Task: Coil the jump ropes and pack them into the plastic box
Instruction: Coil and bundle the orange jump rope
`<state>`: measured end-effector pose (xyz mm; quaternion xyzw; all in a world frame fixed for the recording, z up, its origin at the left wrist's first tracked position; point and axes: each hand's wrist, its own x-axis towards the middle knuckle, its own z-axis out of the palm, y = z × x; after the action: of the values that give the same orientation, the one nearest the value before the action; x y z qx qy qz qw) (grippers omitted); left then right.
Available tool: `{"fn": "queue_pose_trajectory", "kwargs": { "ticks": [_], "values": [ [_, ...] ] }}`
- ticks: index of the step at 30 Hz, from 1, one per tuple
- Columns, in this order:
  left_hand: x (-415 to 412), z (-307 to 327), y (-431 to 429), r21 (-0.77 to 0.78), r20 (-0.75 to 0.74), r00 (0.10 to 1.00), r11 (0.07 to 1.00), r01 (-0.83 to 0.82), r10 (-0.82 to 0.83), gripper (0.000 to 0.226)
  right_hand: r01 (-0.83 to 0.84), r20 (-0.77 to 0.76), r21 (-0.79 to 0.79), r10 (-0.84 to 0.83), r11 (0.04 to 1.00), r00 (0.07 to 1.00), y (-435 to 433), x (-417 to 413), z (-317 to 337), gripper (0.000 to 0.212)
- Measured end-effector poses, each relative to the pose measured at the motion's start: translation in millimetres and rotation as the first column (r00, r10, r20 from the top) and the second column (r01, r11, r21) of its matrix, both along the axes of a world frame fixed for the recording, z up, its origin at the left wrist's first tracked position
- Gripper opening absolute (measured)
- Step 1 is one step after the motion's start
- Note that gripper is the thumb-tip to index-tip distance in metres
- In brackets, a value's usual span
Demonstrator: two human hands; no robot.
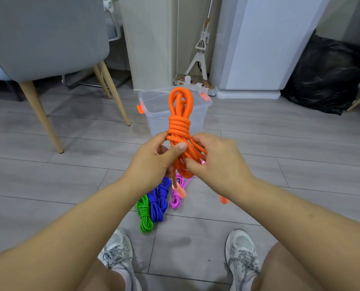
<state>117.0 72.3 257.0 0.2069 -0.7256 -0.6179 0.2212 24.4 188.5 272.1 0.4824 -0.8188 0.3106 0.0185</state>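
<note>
An orange jump rope point(179, 120) is bundled upright in front of me, with several turns wrapped around its middle. My left hand point(153, 158) grips the lower part, thumb pressed on the strands. My right hand point(214, 160) pinches the loose strands from the right. Its orange handles point(180, 190) hang below my hands. The clear plastic box point(153, 114) with orange latches stands open on the floor just behind the bundle. On the floor under my hands lie coiled green point(144, 215), blue point(159, 202) and pink point(176, 196) ropes.
A grey chair point(46, 38) with wooden legs stands at the left. A white cabinet point(259, 49) and a mop point(200, 49) are behind the box. A black bag point(326, 74) sits at the right. My two sneakers point(118, 250) are at the bottom.
</note>
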Motion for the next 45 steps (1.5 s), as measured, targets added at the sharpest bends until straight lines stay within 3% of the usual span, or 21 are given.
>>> {"fn": "queue_pose_trajectory", "kwargs": {
  "ticks": [9,15,19,24,28,31,34,36,39,42,45],
  "values": [
    [-2.4,-2.8,7.6,0.108,-0.072,0.997,0.994,-0.009,0.017,0.021,0.015,-0.020,-0.011,-0.015,1.000,1.000,-1.4,1.7,-6.1,0.023],
    [-0.3,3.7,6.9,0.348,-0.125,0.992,0.937,0.034,0.010,0.014,-0.149,0.168,-0.032,0.153,0.988,0.974,4.9,8.7,3.1,0.024],
    [0.4,6.0,1.2,0.357,-0.095,0.995,0.934,0.010,0.025,0.007,-0.242,0.289,-0.046,0.245,0.969,0.925,6.4,7.7,4.3,0.027],
    [1.2,8.1,-3.3,0.348,-0.061,0.997,0.937,-0.019,0.043,0.008,-0.242,0.445,-0.114,0.267,0.964,0.855,11.7,4.9,11.5,0.039],
    [2.0,8.5,-6.4,0.312,-0.037,0.996,0.947,-0.070,0.086,0.007,-0.159,0.402,-0.024,0.155,0.987,0.902,17.6,-1.1,17.6,0.025],
    [2.7,11.0,-3.0,0.305,-0.048,0.995,0.950,-0.070,0.088,0.006,-0.133,0.269,0.125,0.096,0.983,0.958,22.9,-5.8,21.6,0.005],
    [2.0,11.9,-7.6,0.322,-0.050,0.987,0.938,-0.129,0.153,0.012,-0.161,0.093,0.341,0.137,0.926,0.986,29.0,-10.6,21.3,0.018],
    [2.6,11.1,-12.7,0.295,-0.035,0.986,0.944,-0.145,0.163,0.013,-0.145,0.131,0.371,0.103,0.917,0.986,34.0,-13.6,23.6,0.021],
    [3.6,9.1,-14.9,0.245,-0.023,0.988,0.959,-0.140,0.150,0.014,-0.114,0.312,0.251,0.031,0.961,0.950,38.3,-19.0,29.0,0.016],
    [3.0,8.8,-12.8,0.186,-0.024,0.990,0.973,-0.135,0.142,0.016,-0.069,0.645,-0.079,0.104,0.994,0.757,39.1,-22.3,36.7,0.014],
    [1.7,9.0,-13.7,0.128,-0.015,0.989,0.982,-0.142,0.145,0.014,0.033,0.705,-0.336,0.228,0.941,0.671,39.0,-23.6,46.8,0.014]
  ]
}}
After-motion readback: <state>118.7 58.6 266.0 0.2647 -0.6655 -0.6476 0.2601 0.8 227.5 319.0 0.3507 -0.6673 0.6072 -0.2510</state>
